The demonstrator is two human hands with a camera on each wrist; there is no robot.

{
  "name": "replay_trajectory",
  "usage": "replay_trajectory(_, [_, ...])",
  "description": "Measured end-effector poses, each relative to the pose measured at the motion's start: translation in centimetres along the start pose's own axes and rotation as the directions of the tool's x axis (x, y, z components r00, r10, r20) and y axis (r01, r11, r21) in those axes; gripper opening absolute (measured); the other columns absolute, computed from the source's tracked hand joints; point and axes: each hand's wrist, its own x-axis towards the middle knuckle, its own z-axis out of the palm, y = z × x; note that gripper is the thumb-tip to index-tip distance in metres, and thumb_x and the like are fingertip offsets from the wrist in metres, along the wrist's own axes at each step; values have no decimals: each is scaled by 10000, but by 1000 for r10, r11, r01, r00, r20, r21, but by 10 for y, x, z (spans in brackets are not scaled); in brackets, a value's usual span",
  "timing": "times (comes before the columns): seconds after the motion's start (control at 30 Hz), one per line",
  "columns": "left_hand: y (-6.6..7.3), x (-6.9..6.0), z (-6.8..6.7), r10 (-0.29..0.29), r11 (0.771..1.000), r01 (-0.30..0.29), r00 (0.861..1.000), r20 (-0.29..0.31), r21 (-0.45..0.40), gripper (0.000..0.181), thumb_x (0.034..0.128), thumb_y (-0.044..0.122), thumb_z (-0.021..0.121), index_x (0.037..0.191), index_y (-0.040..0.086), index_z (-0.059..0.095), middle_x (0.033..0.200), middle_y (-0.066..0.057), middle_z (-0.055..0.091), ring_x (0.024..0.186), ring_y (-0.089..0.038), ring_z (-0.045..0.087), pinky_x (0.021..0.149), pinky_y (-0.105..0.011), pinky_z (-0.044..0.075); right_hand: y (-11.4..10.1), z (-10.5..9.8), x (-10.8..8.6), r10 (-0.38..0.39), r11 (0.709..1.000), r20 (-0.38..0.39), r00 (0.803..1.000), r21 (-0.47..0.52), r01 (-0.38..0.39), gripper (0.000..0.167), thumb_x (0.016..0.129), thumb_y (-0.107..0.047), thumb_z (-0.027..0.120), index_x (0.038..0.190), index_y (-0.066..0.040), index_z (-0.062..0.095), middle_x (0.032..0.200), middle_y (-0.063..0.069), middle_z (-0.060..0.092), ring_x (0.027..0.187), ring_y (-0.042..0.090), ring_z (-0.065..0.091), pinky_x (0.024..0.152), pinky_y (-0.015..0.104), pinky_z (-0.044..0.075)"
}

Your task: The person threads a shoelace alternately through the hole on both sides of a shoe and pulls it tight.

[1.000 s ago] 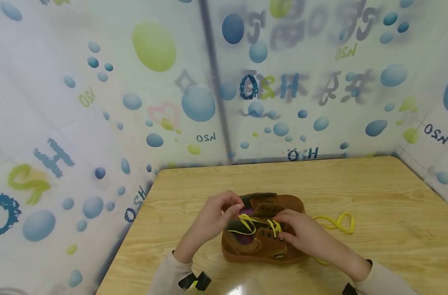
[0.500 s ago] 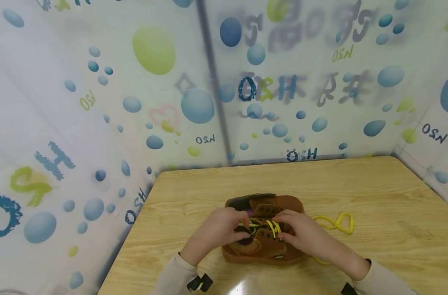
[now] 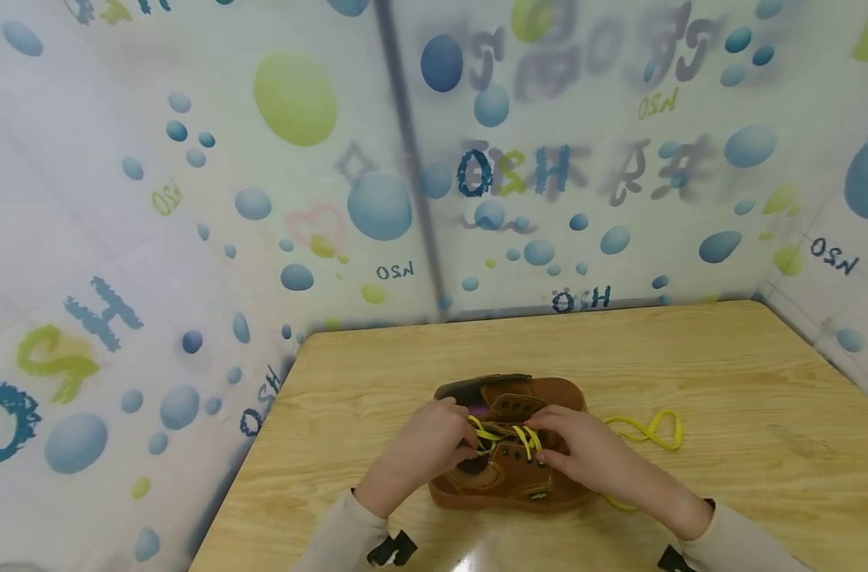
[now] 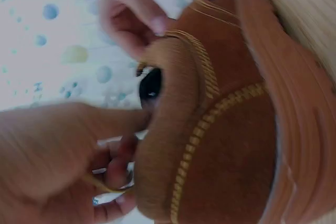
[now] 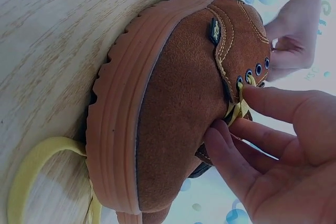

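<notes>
Two brown shoes lie side by side, toes to the right: a near shoe [image 3: 515, 482] and a far shoe [image 3: 564, 391]. Yellow lace [image 3: 525, 438] crosses the near shoe's front eyelets, where my right hand [image 3: 598, 451] pinches it between thumb and fingers. At that shoe's opening my left hand [image 3: 428, 446] has its fingers curled on a lace strand. The left wrist view shows the left hand [image 4: 52, 153] with a thin strand across its fingers, beside the heel. In the right wrist view the right hand's [image 5: 296, 145] thumb presses beside the metal eyelets.
A loose yellow lace end [image 3: 673, 433] lies looped on the wooden table [image 3: 376, 373], right of the shoes. Behind the table hangs a pale wall covering [image 3: 333, 183] with blue and green dots and letters.
My left hand first moved down and right from above the shoe opening to the lace, then slightly back; its fingers closed in on the strand. My right hand keeps its hold at the eyelets.
</notes>
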Motion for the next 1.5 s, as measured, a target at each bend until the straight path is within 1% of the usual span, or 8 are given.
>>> replay_trajectory(0.13, [3, -2, -7, -86, 937, 70, 996, -32, -342, 149, 896, 375, 714, 805, 257, 726, 826, 115, 588, 719, -26, 439, 667, -162, 363, 0, 1, 0, 2, 1000, -1, 1000, 16, -2, 367, 864, -194, 761, 1204, -81, 678, 1153, 42, 677, 739, -50, 519, 611, 195, 451])
replay_trajectory(0.37, [11, 5, -23, -239, 483, 65, 969, -60, -873, 199, 1007, 285, 570, 965, 117, 668, 748, -118, 646, 618, -155, 577, 579, -267, 514, 1, 0, -1, 13, 1000, -11, 1000, 27, -13, 366, 864, -198, 763, 1204, -90, 682, 1139, 23, 676, 767, -16, 547, 627, 201, 463])
replay_trajectory(0.53, [18, 14, -27, -187, 349, -132, 960, -207, -928, 181, 1038, 135, 500, 1114, 20, 617, 852, -244, 684, 744, -131, 676, 716, -400, 597, 2, -2, 2, -10, 1000, -28, 1000, 18, 10, 311, 872, -177, 750, 1164, -87, 695, 1136, 25, 688, 896, 120, 652, 733, 292, 548])
replay_trajectory(0.63, [20, 19, -30, -141, 407, -123, 971, -195, -905, 252, 1065, 120, 423, 1194, 95, 638, 1088, -153, 717, 699, -55, 624, 810, -377, 584, 4, -4, 4, -27, 999, -47, 998, 16, 28, 257, 882, -153, 732, 1131, -97, 702, 1123, 15, 696, 957, 171, 671, 782, 324, 559])
replay_trajectory(0.8, [17, 21, -21, -25, 720, -58, 994, -110, -691, 355, 1062, 97, 421, 1346, 199, 608, 1189, 4, 702, 606, -10, 383, 708, -174, 423, 5, -7, 3, -39, 998, -44, 998, 50, 41, 232, 897, -153, 715, 1123, -105, 694, 1117, 18, 696, 893, 127, 664, 730, 259, 540])
replay_trajectory(0.93, [15, 22, -9, 9, 841, -80, 991, -133, -536, 305, 1008, 78, 540, 1281, 131, 666, 1046, -24, 749, 802, -52, 619, 726, -113, 472, 3, -7, 0, -29, 996, -34, 999, 82, 32, 225, 910, -163, 705, 1131, -128, 688, 1143, 4, 685, 930, 136, 670, 748, 264, 547])
replay_trajectory(1.13, [21, 26, 3, -35, 796, -70, 986, -161, -602, 309, 977, 71, 580, 1271, 120, 662, 1070, -30, 769, 730, -60, 677, 674, -71, 468, 0, -6, -3, -13, 996, -49, 999, 89, 17, 225, 908, -163, 709, 1132, -177, 687, 1135, -37, 682, 895, 76, 642, 721, 249, 526])
replay_trajectory(1.5, [34, 28, 20, -253, 601, 4, 949, -185, -799, 154, 904, 199, 696, 1023, 162, 605, 927, -20, 782, 823, -49, 711, 650, -171, 500, 1, -3, -3, -22, 999, -71, 997, 36, 24, 203, 892, -172, 727, 1090, -194, 690, 1065, -77, 682, 912, 112, 657, 727, 257, 521])
